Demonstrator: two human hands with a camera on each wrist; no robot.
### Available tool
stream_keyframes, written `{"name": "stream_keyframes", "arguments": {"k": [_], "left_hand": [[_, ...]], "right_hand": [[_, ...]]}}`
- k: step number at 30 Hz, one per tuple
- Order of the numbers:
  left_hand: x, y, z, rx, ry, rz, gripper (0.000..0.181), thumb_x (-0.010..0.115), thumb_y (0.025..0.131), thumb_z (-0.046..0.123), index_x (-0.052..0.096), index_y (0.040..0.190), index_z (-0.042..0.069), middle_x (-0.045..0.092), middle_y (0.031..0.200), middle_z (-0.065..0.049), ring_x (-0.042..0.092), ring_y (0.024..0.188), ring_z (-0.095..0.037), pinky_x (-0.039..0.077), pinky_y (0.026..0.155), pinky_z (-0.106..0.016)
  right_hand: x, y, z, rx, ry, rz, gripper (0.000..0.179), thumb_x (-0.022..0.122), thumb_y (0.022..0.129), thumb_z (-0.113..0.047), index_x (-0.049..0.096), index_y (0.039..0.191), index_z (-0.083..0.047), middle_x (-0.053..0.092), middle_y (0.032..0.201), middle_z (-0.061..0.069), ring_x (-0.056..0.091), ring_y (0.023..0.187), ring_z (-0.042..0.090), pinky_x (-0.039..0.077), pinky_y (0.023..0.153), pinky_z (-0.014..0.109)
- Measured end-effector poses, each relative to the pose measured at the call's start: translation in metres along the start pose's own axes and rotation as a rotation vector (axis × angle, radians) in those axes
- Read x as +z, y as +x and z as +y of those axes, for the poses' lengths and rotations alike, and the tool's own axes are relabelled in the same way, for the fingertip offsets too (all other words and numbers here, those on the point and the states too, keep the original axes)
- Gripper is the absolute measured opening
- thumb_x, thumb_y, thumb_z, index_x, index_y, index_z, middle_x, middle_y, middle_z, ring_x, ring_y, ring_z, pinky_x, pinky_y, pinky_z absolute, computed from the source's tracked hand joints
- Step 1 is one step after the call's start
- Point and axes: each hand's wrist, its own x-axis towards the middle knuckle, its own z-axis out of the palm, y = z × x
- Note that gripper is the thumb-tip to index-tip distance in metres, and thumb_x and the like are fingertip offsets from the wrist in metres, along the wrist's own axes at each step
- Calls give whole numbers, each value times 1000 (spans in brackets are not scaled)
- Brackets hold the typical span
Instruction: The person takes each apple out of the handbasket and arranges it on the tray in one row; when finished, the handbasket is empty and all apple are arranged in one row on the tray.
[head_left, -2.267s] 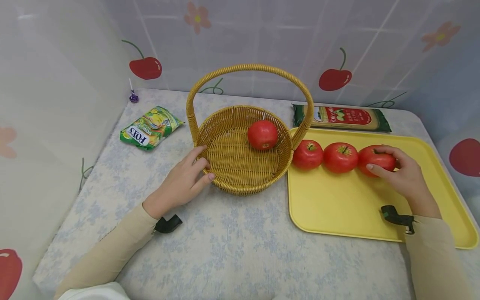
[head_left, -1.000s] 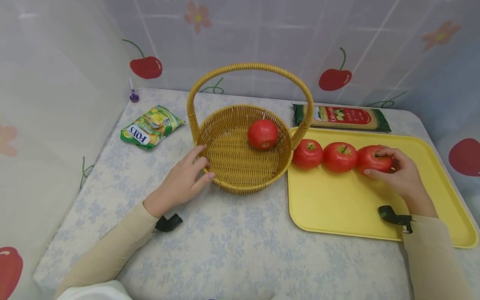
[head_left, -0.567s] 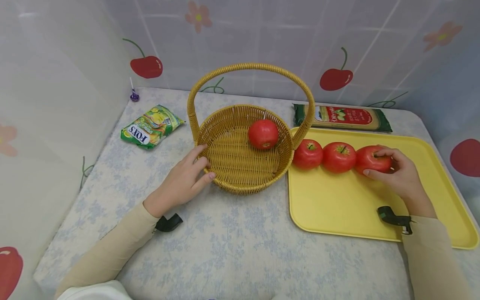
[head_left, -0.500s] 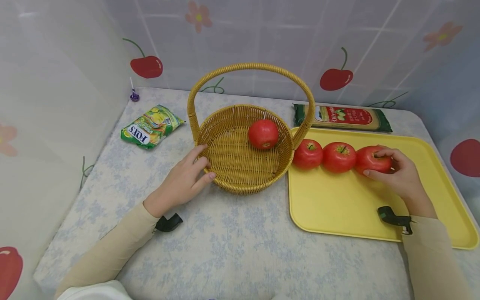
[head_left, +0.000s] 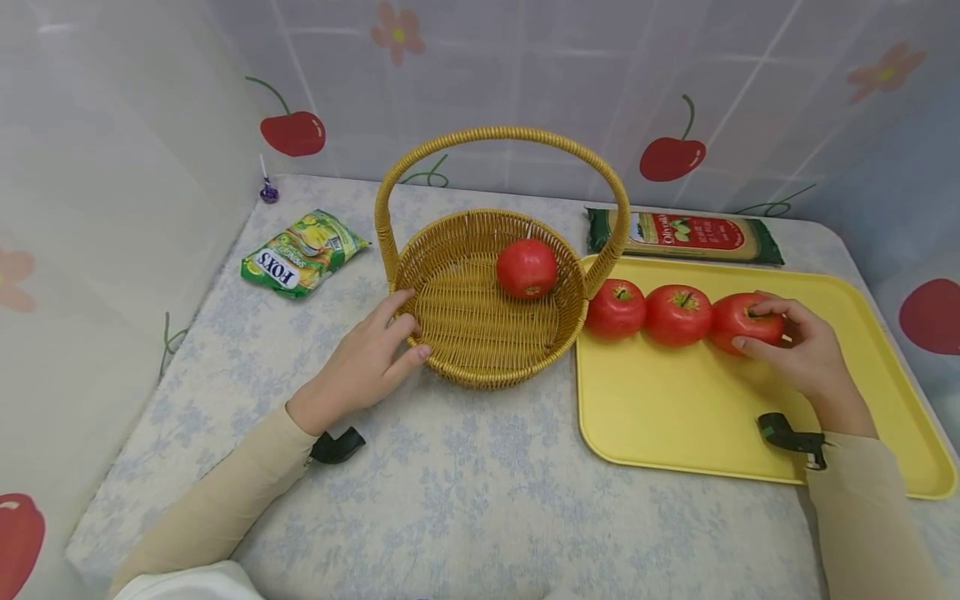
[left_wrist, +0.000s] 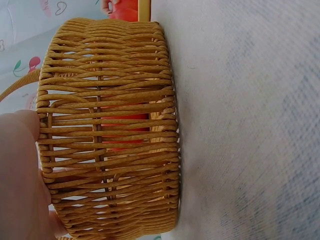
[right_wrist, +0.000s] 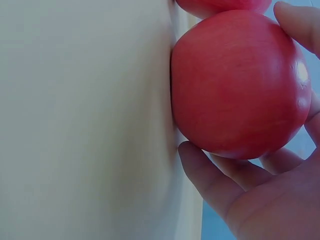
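Note:
My left hand (head_left: 367, 354) grips the near-left rim of a wicker basket (head_left: 483, 379), its fingers over the edge and the thumb outside. One red apple (head_left: 527, 269) lies inside the basket at the right; through the weave it shows in the left wrist view as a red patch. On the yellow tray (head_left: 675, 417) three more apples stand in a row. My right hand (head_left: 806, 346) holds the rightmost apple (right_wrist: 240, 82), thumb on the near side and fingers round its right and far sides. This apple still rests on the tray, touching or nearly touching the middle apple (head_left: 678, 315).
Behind the tray lies a pack of pasta (head_left: 686, 237). A green candy bag (head_left: 303, 254) sits left of the basket, with a purple lollipop (head_left: 268, 192) in the far left corner. The basket's tall handle (head_left: 502, 133) arches over it, and its right side adjoins the tray's left edge.
Over the past two seconds my right hand and the rightmost apple have shifted slightly left, towards the middle apple. Lately the right thumb has moved a little on the apple. My left hand stays put.

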Motion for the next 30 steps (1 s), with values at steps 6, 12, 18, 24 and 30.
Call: {"name": "stream_keyframes", "arguments": {"k": [6, 12, 18, 24, 30], "left_hand": [[0, 0, 0, 1, 3, 2, 37, 50, 106, 46, 57, 101, 10, 36, 159, -23, 44, 143, -45, 47, 102, -58], [1, 0, -1, 6, 3, 6, 37, 49, 106, 46, 57, 102, 10, 36, 159, -24, 45, 142, -45, 48, 101, -58], [1, 0, 0, 1, 0, 0, 39, 48, 107, 48, 57, 101, 10, 36, 158, -24, 45, 142, -45, 48, 101, -57], [1, 0, 0, -3, -9, -8, 41, 46, 107, 49, 55, 100, 10, 35, 159, -24, 44, 143, -45, 48, 99, -56], [1, 0, -1, 0, -7, -6, 37, 48, 107, 47, 55, 99, 11, 35, 159, -25, 45, 142, -45, 48, 99, -56]], "right_hand": [[-1, -1, -1, 7, 11, 0, 36, 76, 92, -10, 62, 124, -18, 46, 122, -33, 43, 109, -6, 44, 78, -1], [-3, -1, -2, 15, 34, -13, 36, 76, 91, -9, 63, 123, -20, 47, 122, -32, 43, 108, -5, 44, 77, 0], [-4, -2, -3, 15, 47, -16, 37, 75, 92, -8, 64, 125, -18, 48, 124, -32, 43, 109, -5, 45, 77, 0], [-9, -3, -3, -12, 52, 8, 44, 71, 94, -6, 62, 136, -12, 52, 139, -27, 45, 114, -8, 43, 82, -2], [-15, -4, -8, -2, 59, 37, 46, 71, 95, -7, 59, 139, -6, 54, 142, -17, 48, 115, -8, 42, 83, -2]]}}
